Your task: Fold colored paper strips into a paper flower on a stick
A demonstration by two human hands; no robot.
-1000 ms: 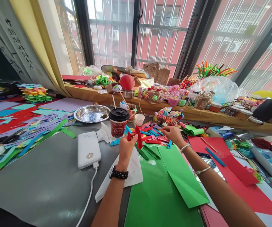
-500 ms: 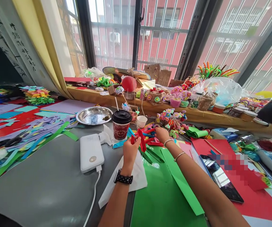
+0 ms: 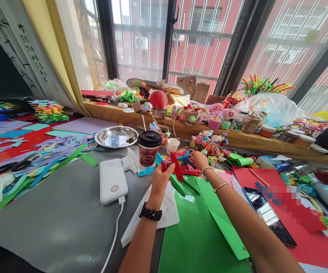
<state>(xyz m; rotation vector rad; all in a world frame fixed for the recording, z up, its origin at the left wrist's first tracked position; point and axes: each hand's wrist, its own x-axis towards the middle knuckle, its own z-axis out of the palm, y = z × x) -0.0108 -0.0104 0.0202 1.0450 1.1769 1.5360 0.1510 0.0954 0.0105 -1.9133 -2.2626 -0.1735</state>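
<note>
Beside the lidded cup [image 3: 148,151], I see the left hand [image 3: 161,178] pinching a folded red strip [image 3: 177,168]; the right hand [image 3: 199,161] meets a blue strip [image 3: 182,157], grip unclear. The steel dish [image 3: 115,141] holds something small, dark.

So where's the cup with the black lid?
In the head view, the black-lidded cup stands left of center beyond the left hand, between the metal dish on its left and the small white cup on its right.
</note>
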